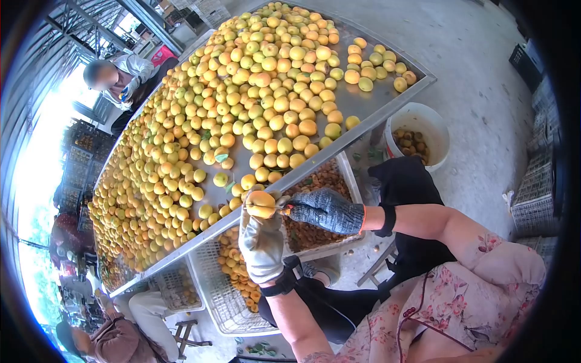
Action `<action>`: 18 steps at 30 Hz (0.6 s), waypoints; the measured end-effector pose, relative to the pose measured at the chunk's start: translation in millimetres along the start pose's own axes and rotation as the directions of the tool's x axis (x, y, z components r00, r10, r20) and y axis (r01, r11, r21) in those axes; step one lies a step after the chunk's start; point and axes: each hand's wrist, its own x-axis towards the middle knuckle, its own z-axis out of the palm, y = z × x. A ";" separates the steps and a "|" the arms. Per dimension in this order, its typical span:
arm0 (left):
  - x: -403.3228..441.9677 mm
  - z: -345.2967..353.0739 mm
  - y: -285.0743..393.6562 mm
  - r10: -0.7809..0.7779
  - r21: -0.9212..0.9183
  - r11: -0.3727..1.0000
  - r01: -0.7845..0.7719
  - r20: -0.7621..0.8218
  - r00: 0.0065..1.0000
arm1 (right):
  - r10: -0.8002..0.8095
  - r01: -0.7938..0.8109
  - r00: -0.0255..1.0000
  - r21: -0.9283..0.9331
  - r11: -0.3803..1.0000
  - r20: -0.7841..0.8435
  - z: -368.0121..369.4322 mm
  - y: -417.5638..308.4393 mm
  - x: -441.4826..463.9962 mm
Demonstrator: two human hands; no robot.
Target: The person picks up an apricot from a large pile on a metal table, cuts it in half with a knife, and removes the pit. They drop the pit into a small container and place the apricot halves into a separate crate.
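Observation:
My left hand (pixel 263 242), in a pale glove, grips a yellow-orange fruit (pixel 260 204) at the metal table's near edge. My right hand (pixel 327 210), in a dark grey knitted glove, is closed on a small tool (pixel 285 209) with an orange-red part, its tip close to the fruit's right side. Most of the tool is hidden by the glove. Many similar fruits (pixel 266 78) are heaped on the metal table (pixel 363 103). Below my hands are a crate (pixel 357 181) of brown pits and a white crate (pixel 209 290) with orange fruit pieces.
A white bucket (pixel 433 124) holding brownish fruits stands right of the table. One person (pixel 130 75) sits across the table and another (pixel 121 336) at the lower left. Stacked crates (pixel 532 193) stand at the far right. A small stool (pixel 187 336) is at the lower left.

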 end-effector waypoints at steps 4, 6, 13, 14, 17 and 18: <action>1.0 5.1 -5.3 -0.030 -0.039 0.999 0.033 0.089 0.996 | 0.015 -0.016 0.999 -0.020 1.000 -0.049 7.0 8.4 1.2; 1.9 7.6 -5.9 -0.035 -0.024 0.999 0.038 0.111 0.993 | 0.009 -0.009 1.000 -0.073 0.997 -0.008 8.0 13.2 2.8; 12.6 -0.1 -21.9 0.093 0.270 0.960 -0.080 -0.035 0.995 | 0.045 -0.046 0.999 -0.113 0.993 -0.017 7.7 8.8 7.6; 14.1 0.3 -26.4 0.091 0.214 0.974 -0.072 -0.080 0.993 | 0.074 -0.075 0.997 -0.163 0.984 -0.014 8.9 9.2 5.8; 18.7 1.2 -29.6 0.068 -0.036 0.997 -0.070 -0.039 0.997 | 0.032 -0.050 0.995 -0.206 0.977 -0.091 13.3 9.0 4.7; 20.3 4.3 -28.4 0.071 0.015 0.997 -0.070 -0.100 0.992 | 0.058 -0.073 0.995 -0.213 0.974 -0.076 11.1 7.3 4.7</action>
